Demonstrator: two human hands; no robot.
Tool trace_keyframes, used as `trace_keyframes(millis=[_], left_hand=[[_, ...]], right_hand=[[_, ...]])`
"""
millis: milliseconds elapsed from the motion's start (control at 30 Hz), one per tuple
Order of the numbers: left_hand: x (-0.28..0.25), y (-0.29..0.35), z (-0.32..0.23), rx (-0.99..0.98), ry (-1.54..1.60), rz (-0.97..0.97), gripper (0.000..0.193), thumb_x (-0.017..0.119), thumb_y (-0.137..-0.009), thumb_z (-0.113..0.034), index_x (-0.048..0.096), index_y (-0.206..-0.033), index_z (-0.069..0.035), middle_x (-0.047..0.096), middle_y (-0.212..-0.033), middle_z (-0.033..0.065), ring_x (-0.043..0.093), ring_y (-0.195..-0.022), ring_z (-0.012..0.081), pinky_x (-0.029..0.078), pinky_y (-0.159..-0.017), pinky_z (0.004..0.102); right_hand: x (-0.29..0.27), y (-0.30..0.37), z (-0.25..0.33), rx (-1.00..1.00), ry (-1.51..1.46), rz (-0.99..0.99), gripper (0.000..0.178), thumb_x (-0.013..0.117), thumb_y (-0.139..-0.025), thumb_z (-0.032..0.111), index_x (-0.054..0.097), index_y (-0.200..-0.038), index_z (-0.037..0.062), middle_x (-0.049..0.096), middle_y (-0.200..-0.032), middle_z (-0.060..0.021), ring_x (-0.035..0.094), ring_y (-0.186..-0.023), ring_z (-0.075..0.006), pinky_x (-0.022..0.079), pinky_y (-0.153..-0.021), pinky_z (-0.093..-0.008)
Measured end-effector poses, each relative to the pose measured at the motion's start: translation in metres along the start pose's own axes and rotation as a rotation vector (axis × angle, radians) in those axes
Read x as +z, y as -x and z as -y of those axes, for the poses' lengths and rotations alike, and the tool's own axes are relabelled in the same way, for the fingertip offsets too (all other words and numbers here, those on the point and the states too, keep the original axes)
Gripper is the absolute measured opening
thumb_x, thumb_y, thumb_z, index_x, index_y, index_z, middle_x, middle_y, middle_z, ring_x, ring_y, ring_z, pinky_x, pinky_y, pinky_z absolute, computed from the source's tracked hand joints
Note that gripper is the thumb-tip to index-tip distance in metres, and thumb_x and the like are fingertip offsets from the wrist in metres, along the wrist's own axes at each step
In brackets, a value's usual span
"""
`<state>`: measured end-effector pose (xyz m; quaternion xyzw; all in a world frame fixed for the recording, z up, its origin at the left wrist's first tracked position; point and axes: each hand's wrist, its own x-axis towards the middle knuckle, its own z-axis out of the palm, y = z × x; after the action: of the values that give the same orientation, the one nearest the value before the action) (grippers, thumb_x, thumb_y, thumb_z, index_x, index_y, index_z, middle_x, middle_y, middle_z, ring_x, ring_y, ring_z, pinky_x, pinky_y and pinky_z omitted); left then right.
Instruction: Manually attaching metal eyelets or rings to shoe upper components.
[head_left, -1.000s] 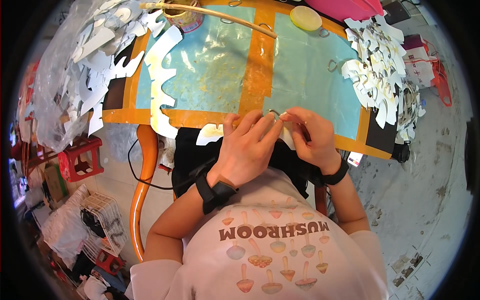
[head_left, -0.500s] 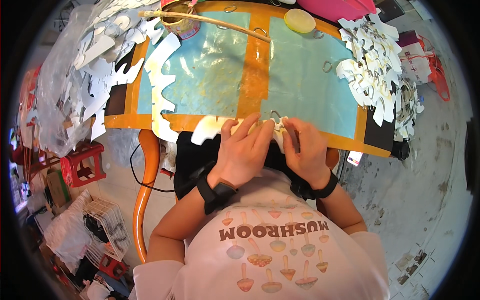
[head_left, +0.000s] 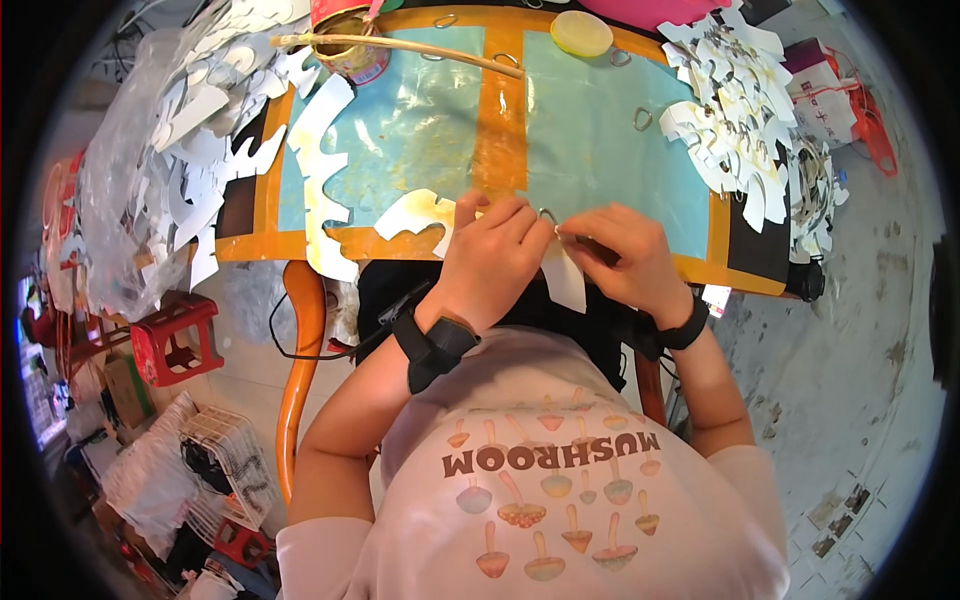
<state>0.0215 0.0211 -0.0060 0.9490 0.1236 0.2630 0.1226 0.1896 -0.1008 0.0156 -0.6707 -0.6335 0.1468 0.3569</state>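
My left hand (head_left: 492,255) is closed on a white scalloped cut-out piece (head_left: 408,218) with yellowish smears, at the table's near edge. One end of this piece juts out left of the hand; another part hangs down between my hands. My right hand (head_left: 628,255) pinches at the piece's edge with thumb and fingers, close to the left fingertips. A metal D-shaped ring (head_left: 547,215) shows just beyond the fingertips. What exactly the right fingertips grip is partly hidden. Left of my hands, another white scalloped strip (head_left: 318,190) lies across the table, smeared yellow.
An open tin (head_left: 355,62) with a stick (head_left: 430,46) across it stands at the back left. A yellow round lid (head_left: 582,34) and loose metal rings (head_left: 642,119) lie on the blue-green sheet. White pieces pile up left (head_left: 235,90) and right (head_left: 735,110). A red stool (head_left: 178,338) stands lower left.
Both hands have lifted slightly and moved away from my body, the piece with them. My right hand has turned and drawn a little to the right; part of the piece now hangs visibly between the hands.
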Motion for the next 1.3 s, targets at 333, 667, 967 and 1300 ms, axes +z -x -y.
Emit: trace_keyframes(millis=[333, 667, 967, 1300], left_hand=[[-0.019, -0.014, 0.010, -0.092, 0.333, 0.055, 0.015, 0.073, -0.078, -0.011, 0.065, -0.090, -0.011, 0.064, -0.082, 0.0003, 0.061, -0.094, 0.0219, 0.035, -0.088, 0.0435], [-0.004, -0.008, 0.015, -0.050, 0.207, 0.046, 0.005, 0.072, -0.085, -0.012, 0.068, -0.087, -0.014, 0.062, -0.082, -0.0004, 0.060, -0.093, 0.0191, 0.033, -0.085, 0.0423], [-0.005, -0.006, 0.014, -0.027, 0.177, 0.030, 0.006, 0.072, -0.084, -0.013, 0.068, -0.088, -0.014, 0.061, -0.082, 0.0002, 0.060, -0.093, 0.0189, 0.033, -0.084, 0.0420], [-0.005, 0.004, 0.009, 0.020, 0.096, -0.038, 0.020, 0.075, -0.075, -0.013, 0.072, -0.095, -0.017, 0.062, -0.083, -0.0018, 0.063, -0.096, 0.0184, 0.034, -0.084, 0.0408]], right_hand=[[0.007, -0.006, 0.003, 0.084, -0.018, -0.037, 0.009, 0.070, -0.086, 0.009, 0.070, -0.095, 0.0087, 0.067, -0.085, -0.0076, 0.064, -0.070, -0.0286, 0.049, -0.061, -0.0355], [0.005, -0.006, 0.014, 0.170, -0.074, -0.202, 0.025, 0.072, -0.082, 0.003, 0.065, -0.107, 0.0046, 0.067, -0.092, -0.0109, 0.065, -0.072, -0.0303, 0.051, -0.062, -0.0341], [0.012, -0.002, 0.011, 0.175, -0.103, -0.050, 0.027, 0.073, -0.082, 0.001, 0.065, -0.107, 0.0038, 0.066, -0.090, -0.0096, 0.062, -0.063, -0.0200, 0.049, -0.056, -0.0307], [0.012, -0.007, 0.011, 0.189, -0.064, -0.027, 0.029, 0.071, -0.082, 0.001, 0.068, -0.110, 0.0065, 0.068, -0.094, -0.0088, 0.062, -0.064, -0.0183, 0.049, -0.055, -0.0303]])
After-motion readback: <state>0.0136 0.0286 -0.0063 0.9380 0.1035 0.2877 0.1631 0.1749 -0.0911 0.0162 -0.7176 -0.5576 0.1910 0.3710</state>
